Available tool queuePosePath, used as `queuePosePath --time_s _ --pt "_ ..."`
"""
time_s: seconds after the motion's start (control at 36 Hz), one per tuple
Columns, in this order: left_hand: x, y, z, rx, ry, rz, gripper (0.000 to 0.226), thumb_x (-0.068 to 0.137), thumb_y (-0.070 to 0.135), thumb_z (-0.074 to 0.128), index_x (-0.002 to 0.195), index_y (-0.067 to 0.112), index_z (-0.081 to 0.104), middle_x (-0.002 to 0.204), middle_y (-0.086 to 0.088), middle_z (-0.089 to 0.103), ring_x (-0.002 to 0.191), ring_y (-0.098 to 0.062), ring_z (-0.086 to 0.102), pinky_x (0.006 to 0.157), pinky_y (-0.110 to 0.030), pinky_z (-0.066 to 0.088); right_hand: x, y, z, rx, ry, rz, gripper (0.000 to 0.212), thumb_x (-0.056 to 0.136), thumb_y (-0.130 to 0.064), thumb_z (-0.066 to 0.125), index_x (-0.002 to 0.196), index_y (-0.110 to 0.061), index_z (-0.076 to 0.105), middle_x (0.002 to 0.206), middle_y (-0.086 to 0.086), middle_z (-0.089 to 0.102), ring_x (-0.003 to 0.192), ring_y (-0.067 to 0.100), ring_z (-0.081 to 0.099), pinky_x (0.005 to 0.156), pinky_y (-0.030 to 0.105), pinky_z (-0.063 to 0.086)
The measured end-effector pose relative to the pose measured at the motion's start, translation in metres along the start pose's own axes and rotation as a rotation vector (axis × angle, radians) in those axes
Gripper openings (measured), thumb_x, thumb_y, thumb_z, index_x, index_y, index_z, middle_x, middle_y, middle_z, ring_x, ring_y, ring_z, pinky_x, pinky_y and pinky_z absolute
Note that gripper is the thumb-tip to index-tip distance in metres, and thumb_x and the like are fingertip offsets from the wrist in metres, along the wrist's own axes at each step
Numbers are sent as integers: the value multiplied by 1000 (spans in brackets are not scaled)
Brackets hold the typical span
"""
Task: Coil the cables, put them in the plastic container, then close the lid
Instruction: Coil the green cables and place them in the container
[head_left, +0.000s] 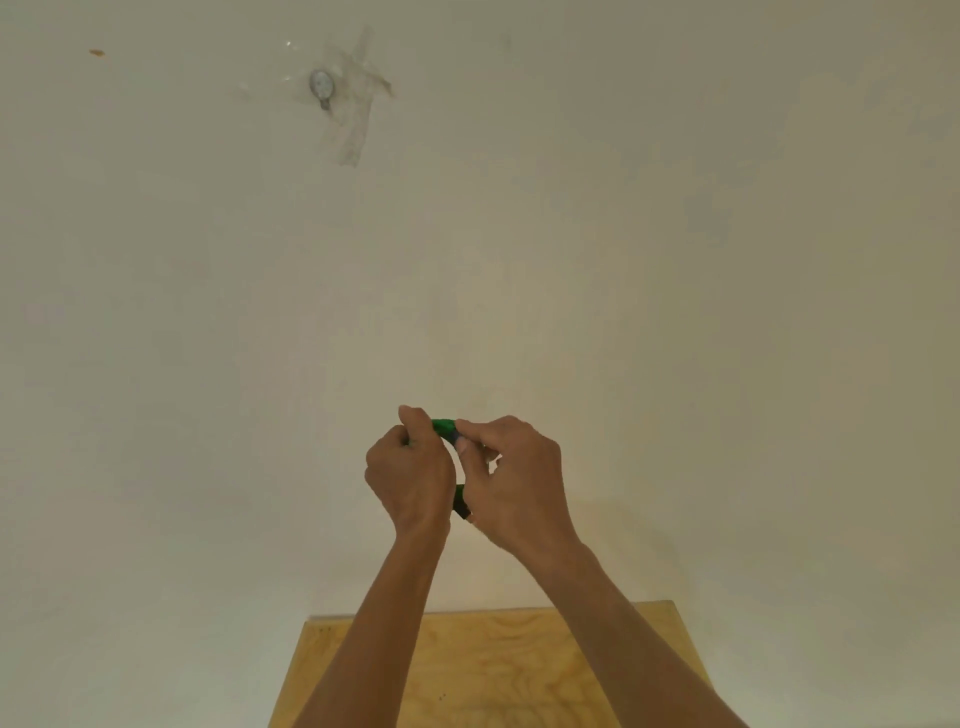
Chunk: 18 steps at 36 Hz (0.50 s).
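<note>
Both hands are raised in front of a pale wall, close together. My left hand is closed around a green cable, of which only a short green arc shows between the hands. My right hand pinches the same cable near a bluish part at its fingertips. A dark green piece of the cable pokes out below, between the two palms. Most of the cable is hidden inside the hands. No plastic container or lid is in view.
A light plywood table top lies below my forearms at the bottom of the view. On the wall, upper left, a small round metal fitting is held by strips of clear tape.
</note>
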<state>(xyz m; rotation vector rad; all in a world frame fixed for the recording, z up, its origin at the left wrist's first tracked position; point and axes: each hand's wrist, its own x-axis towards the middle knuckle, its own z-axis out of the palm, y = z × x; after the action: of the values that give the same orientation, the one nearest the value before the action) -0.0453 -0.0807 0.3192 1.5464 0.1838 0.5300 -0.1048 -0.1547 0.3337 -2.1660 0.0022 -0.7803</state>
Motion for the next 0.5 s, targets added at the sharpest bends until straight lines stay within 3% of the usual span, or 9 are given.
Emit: queuePosePath --time_s 0.08,0.14,0.25,0.33,0.42,0.5 --pt "1 1 -4 -57 1 -1 54 98 36 44 51 11 31 47 -1 30 50 -21 30 53 -37 34 4 -1 -5 212 -41 177 15 86 -16 74 100 -18 79 75 -12 72 72 2 67 63 2 45" --pt "2 -1 -6 -103 -19 -13 54 97 36 47 52 11 32 47 0 30 50 -20 30 53 -36 35 7 2 -7 287 -81 245 13 80 -18 80 94 -18 80 76 -10 75 70 0 70 64 3 47" --pt "4 -2 -9 -132 -94 -9 63 91 47 53 63 -8 41 55 -15 36 53 -23 35 54 -39 41 6 5 -2 169 -61 200 11 79 -20 81 90 -18 81 81 -8 73 70 0 66 63 6 47" --pt "3 1 -13 -167 -163 -1 65 93 45 58 72 -16 50 65 -29 45 52 -21 38 48 -31 40 8 8 0 62 -47 197 9 77 -32 82 82 -25 80 81 -13 70 65 0 56 63 20 46" --pt "4 5 -17 -165 -235 7 61 94 40 62 72 -15 54 61 -23 44 46 -17 41 46 -28 40 11 10 -4 184 -55 255 14 70 -32 87 73 -22 77 70 -10 70 62 3 59 62 18 43" --pt "7 8 -20 -166 -300 17 58 91 41 67 74 -14 57 63 -28 50 50 -24 47 45 -29 42 13 13 -7 301 -26 333 36 62 -33 92 86 -21 68 88 -8 68 74 10 64 64 20 48"
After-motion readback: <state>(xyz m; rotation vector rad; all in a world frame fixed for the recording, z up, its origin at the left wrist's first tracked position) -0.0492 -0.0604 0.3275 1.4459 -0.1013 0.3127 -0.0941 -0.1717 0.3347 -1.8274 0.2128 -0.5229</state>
